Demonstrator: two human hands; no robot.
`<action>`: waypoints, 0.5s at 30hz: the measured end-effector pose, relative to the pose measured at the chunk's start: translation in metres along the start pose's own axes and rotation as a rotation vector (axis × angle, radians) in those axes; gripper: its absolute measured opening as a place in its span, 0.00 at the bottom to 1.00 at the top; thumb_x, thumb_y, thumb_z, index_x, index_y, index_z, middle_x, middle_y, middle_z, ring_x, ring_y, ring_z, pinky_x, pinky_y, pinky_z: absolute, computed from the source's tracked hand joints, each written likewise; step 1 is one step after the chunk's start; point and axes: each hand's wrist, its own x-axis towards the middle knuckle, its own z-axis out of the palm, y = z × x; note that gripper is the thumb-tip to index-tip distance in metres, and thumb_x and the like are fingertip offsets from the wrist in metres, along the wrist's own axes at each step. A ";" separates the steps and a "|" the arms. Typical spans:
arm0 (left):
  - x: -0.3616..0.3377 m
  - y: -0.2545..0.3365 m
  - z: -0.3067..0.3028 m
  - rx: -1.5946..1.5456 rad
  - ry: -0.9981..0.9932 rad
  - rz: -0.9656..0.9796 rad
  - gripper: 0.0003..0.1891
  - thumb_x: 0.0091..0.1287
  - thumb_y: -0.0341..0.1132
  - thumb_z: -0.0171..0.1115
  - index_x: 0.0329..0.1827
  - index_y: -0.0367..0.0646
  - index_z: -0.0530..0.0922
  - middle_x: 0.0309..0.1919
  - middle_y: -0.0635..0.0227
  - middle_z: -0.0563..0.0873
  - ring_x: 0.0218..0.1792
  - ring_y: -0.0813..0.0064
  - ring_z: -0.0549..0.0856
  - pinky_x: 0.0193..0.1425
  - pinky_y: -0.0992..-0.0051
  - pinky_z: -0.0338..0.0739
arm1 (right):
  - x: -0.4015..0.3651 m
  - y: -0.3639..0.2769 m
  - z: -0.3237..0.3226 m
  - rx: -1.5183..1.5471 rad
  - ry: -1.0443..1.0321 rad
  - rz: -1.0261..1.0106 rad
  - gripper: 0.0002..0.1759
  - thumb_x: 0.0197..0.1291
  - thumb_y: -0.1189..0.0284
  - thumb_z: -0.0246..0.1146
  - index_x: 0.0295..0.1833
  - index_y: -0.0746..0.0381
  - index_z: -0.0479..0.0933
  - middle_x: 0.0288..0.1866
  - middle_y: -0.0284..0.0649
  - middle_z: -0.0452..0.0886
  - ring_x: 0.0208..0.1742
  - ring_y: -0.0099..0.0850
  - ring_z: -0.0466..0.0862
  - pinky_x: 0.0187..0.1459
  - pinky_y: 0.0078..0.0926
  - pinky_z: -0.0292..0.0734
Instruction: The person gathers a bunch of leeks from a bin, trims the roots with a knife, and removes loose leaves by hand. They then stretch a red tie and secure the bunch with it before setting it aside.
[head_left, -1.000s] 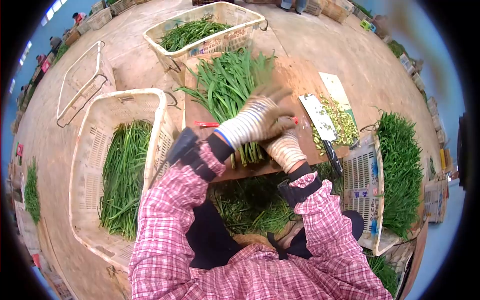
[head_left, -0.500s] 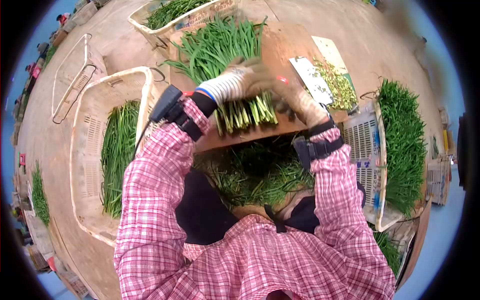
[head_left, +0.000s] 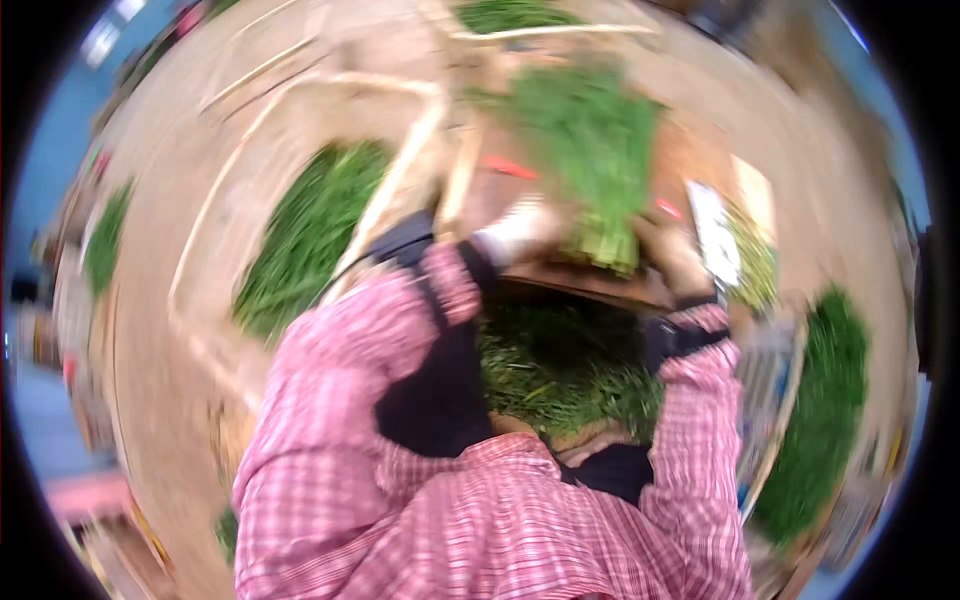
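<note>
A blurred bunch of long green stalks (head_left: 590,140) lies on a brown board (head_left: 690,150), its pale cut ends toward me. My gloved left hand (head_left: 535,222) is at the left side of the pale ends, its fingers smeared by motion. At the right side of the same ends is my gloved right hand (head_left: 672,250), also blurred. Whether either hand grips the stalks cannot be made out. Red marks show on the board near both hands. A white flat strip (head_left: 713,232) lies right of my right hand, beside small yellow-green trimmings (head_left: 752,262).
On the left a pale crate (head_left: 225,215) holds green stalks. Another crate (head_left: 560,33) with greens stands behind the board. To the right, a crate (head_left: 780,385) has green stalks (head_left: 820,410) on it. Loose green leaves (head_left: 570,375) lie below the board's front edge.
The whole view has turned and blurred, shifting the board and bunch rightward. My hands, close together over the bunch before, are now apart at either side of its cut ends.
</note>
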 end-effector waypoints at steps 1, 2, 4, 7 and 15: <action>0.000 -0.005 0.001 0.124 -0.008 0.175 0.16 0.69 0.36 0.55 0.56 0.38 0.75 0.48 0.50 0.82 0.48 0.54 0.81 0.56 0.61 0.75 | -0.021 -0.035 0.008 0.353 -0.119 0.139 0.18 0.69 0.66 0.57 0.58 0.65 0.76 0.48 0.35 0.82 0.47 0.27 0.81 0.46 0.25 0.76; 0.004 -0.007 -0.004 0.264 -0.041 0.349 0.16 0.66 0.36 0.56 0.53 0.37 0.76 0.48 0.47 0.81 0.46 0.49 0.80 0.56 0.59 0.75 | -0.018 -0.025 -0.002 0.225 -0.092 0.128 0.19 0.69 0.66 0.57 0.60 0.63 0.75 0.48 0.34 0.82 0.45 0.25 0.81 0.45 0.23 0.75; 0.015 -0.028 -0.018 0.355 0.055 0.356 0.36 0.63 0.51 0.62 0.66 0.32 0.68 0.54 0.37 0.80 0.56 0.51 0.80 0.61 0.64 0.72 | -0.020 -0.018 -0.019 -0.655 -0.080 -0.466 0.18 0.70 0.63 0.56 0.58 0.62 0.76 0.43 0.30 0.81 0.38 0.20 0.79 0.36 0.18 0.72; -0.026 -0.011 -0.116 0.518 -0.019 0.388 0.28 0.68 0.47 0.59 0.64 0.33 0.73 0.59 0.41 0.78 0.57 0.54 0.80 0.63 0.67 0.73 | -0.034 -0.053 0.003 0.044 0.147 0.214 0.21 0.70 0.51 0.53 0.45 0.58 0.75 0.26 0.26 0.73 0.22 0.17 0.70 0.21 0.16 0.62; -0.038 -0.156 -0.338 0.562 0.499 0.106 0.12 0.64 0.28 0.63 0.51 0.45 0.84 0.44 0.65 0.88 0.45 0.73 0.84 0.54 0.72 0.79 | -0.076 -0.048 -0.019 0.074 0.625 0.278 0.23 0.70 0.56 0.55 0.57 0.64 0.76 0.29 0.26 0.73 0.22 0.15 0.67 0.23 0.14 0.63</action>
